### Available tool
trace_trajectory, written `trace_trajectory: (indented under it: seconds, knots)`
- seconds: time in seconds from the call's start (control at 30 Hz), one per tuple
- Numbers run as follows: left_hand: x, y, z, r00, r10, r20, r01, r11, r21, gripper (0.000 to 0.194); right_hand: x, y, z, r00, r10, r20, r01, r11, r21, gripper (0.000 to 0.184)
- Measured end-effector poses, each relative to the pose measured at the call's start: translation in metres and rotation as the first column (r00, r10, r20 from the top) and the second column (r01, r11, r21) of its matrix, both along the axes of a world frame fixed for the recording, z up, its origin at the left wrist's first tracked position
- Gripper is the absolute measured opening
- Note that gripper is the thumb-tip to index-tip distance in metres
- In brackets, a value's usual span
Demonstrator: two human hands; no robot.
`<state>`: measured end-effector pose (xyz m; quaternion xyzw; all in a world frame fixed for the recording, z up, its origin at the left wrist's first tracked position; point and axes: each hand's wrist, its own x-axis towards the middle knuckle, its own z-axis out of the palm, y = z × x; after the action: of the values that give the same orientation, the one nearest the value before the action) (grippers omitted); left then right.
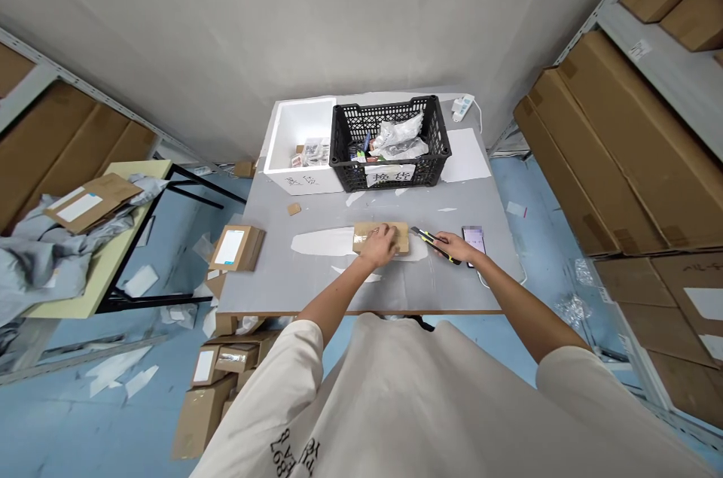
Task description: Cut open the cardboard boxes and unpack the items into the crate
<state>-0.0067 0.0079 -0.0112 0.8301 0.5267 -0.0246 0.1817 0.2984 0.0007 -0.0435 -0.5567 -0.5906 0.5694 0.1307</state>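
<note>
A small brown cardboard box (402,239) lies flat near the middle of the grey table (271,267). My left hand (381,243) rests on top of it, fingers bent over its surface. In my right hand (453,246) is a black and yellow box cutter (436,243), its tip pointing left at the box's right end. Whether the blade touches the cardboard I cannot tell. A phone (473,239) with a lit screen lies just right of my right hand, partly behind the wrist.
At the table's back stand a white foam box (272,143) and a black plastic crate (339,154) holding small packages. A labelled carton (237,248) sits at the left edge. Cartons are stacked on the right shelf (615,132). A side table (121,256) bears grey mailing bags.
</note>
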Motion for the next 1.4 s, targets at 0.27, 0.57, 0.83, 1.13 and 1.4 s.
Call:
trace_trajectory:
  seconds: [0.27,0.57,0.83,1.13,1.4]
  knots:
    - [0.002,0.02,-0.01,0.999,0.035,-0.016,-0.035,0.999,0.029,0.056,-0.007,-0.02,0.021,0.975,0.065,0.213,-0.132,0.939,0.317,0.041]
    - [-0.002,0.038,-0.017,0.988,0.155,0.024,-0.152,0.984,-0.091,0.047,-0.011,-0.02,0.025,0.883,0.14,0.449,-0.331,0.863,0.381,0.047]
    - [0.007,0.038,-0.018,0.969,0.248,-0.005,-0.246,0.962,-0.12,0.041,-0.014,-0.02,0.021,0.863,0.114,0.493,-0.341,0.85,0.4,0.049]
    - [-0.003,0.012,-0.019,0.998,0.04,0.051,-0.045,0.992,0.12,0.048,-0.019,-0.025,0.013,0.874,0.1,0.475,-0.322,0.851,0.414,0.048]
    - [-0.001,0.0,-0.037,0.992,0.078,0.101,-0.101,0.963,0.251,0.051,-0.039,-0.029,-0.011,0.859,-0.031,0.511,-0.259,0.835,0.485,0.047]
